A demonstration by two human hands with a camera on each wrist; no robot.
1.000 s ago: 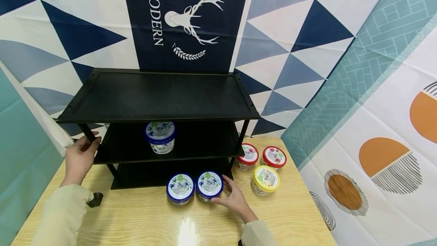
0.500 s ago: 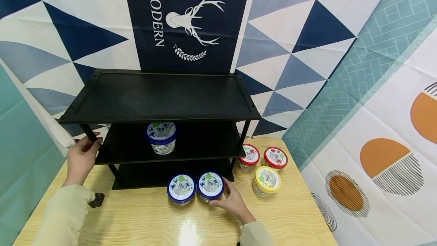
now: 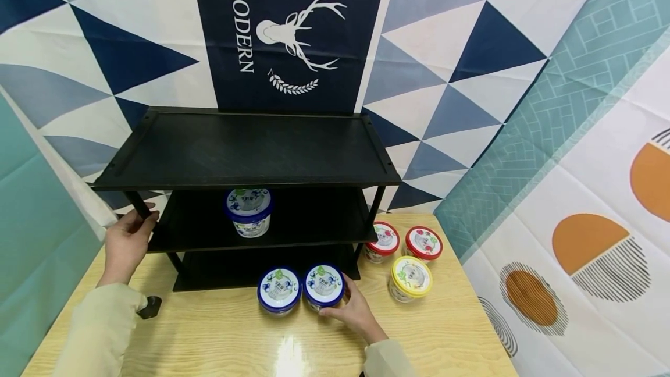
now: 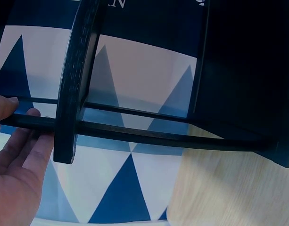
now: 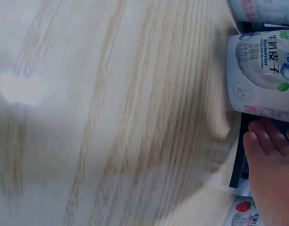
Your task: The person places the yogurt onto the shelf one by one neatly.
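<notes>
Because the right tub (image 3: pixel 324 287) stands just beside the left tub (image 3: pixel 280 291) at lower centre, a push from the right hand (image 3: pixel 356 312), spread against the former, grip unclear, could knock them together. The left hand (image 3: pixel 125 246), curled round the rack post (image 3: pixel 137 203) at centre left, could jolt the shelved tub (image 3: pixel 249 214) by tugging. Lids (image 3: pixel 412 276) hide all contents.

Left grip (image 4: pixel 17 176) around black rack post (image 4: pixel 28 122)
</notes>
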